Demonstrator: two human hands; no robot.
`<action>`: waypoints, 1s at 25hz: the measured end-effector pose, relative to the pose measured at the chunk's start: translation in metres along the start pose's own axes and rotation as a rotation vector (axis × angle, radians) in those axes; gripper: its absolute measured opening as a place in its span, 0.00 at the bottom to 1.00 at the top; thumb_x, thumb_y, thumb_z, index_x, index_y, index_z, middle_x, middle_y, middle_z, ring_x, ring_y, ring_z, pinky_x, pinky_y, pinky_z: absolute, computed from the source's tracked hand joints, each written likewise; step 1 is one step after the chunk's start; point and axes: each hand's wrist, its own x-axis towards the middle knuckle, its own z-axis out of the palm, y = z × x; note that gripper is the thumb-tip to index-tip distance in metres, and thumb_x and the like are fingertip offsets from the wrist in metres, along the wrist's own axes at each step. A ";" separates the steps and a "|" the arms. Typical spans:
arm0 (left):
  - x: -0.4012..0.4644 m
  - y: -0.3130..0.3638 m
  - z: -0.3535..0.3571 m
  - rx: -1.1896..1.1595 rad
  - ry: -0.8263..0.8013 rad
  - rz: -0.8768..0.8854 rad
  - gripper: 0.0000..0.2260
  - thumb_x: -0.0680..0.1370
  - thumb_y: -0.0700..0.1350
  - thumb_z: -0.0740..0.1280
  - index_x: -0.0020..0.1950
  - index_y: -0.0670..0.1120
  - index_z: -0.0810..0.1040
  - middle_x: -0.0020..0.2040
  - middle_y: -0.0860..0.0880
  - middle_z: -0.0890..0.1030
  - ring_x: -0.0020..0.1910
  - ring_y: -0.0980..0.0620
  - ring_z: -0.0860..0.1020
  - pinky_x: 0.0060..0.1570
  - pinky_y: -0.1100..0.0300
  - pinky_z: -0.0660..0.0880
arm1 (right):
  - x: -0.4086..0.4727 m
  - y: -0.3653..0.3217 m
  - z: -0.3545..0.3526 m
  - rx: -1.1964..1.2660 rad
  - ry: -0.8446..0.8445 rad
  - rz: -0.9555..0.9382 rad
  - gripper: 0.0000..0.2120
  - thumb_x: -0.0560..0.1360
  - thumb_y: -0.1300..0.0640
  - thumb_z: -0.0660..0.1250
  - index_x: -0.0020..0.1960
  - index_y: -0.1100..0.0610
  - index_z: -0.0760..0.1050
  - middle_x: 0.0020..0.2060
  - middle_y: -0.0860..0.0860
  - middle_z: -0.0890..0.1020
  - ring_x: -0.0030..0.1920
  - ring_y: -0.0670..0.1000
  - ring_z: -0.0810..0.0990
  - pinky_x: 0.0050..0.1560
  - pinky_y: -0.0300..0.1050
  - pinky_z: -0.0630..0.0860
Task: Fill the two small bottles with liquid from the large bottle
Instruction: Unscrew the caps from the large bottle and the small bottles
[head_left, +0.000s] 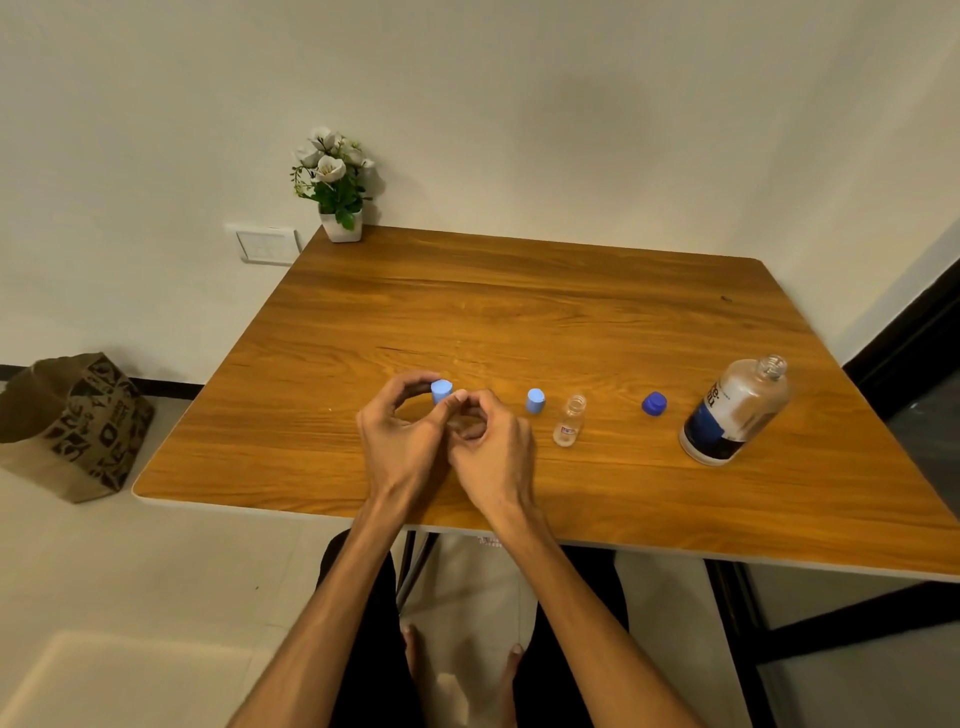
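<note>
Left hand: the left hand (400, 431) is curled, thumb and fingers pinching a light blue cap (441, 391) that sits at its fingertips.
Right hand: the right hand (491, 441) is curled close against the left, its fingers closed round something below the cap. This is probably the first small bottle, but the hands hide it and the person's hold on it cannot be confirmed.
Second small bottle: a clear small bottle (570, 420) stands upright and uncapped on the table (519, 291), just right of the hands. Its own light blue cap (535, 400) stands just beside it on the left.
Large bottle: the large bottle (735, 413) stands well apart at the right of the table, open at the neck, with a dark blue label. Its dark blue cap (654, 404) lies between it and the small bottle.
Step in hand: likely capping or uncapping the bottle held in the hands; which of the two cannot be told.
Handling, small bottles: light and easily tipped, with narrow mouths; best steadied low on the body while pouring.
Handling, large bottle: smooth-sided and heavier when full; best gripped round the middle at the label and tilted slowly, since a quick pour would overshoot the small mouth.
Elsewhere: a potted flower (335, 182) sits on the far corner, and a paper bag (72, 426) stands on the floor.
</note>
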 end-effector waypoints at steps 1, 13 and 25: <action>-0.002 0.002 0.001 0.004 0.032 0.026 0.12 0.70 0.42 0.83 0.50 0.48 0.86 0.48 0.52 0.87 0.51 0.54 0.86 0.54 0.43 0.83 | 0.000 0.001 0.000 0.000 -0.002 0.000 0.14 0.73 0.54 0.77 0.57 0.47 0.80 0.42 0.45 0.89 0.38 0.41 0.87 0.40 0.50 0.85; 0.032 -0.022 -0.020 0.399 -0.063 -0.093 0.15 0.71 0.43 0.82 0.55 0.45 0.84 0.54 0.48 0.87 0.56 0.49 0.84 0.60 0.52 0.81 | -0.001 0.009 -0.001 0.009 -0.053 0.050 0.26 0.70 0.51 0.83 0.66 0.51 0.81 0.54 0.45 0.88 0.41 0.39 0.87 0.47 0.46 0.87; -0.041 0.044 0.038 0.178 0.083 0.477 0.08 0.72 0.30 0.68 0.48 0.38 0.83 0.48 0.44 0.82 0.48 0.47 0.80 0.48 0.58 0.76 | -0.030 0.048 -0.101 0.185 0.233 0.006 0.08 0.76 0.59 0.78 0.54 0.52 0.86 0.45 0.42 0.88 0.43 0.41 0.87 0.43 0.42 0.86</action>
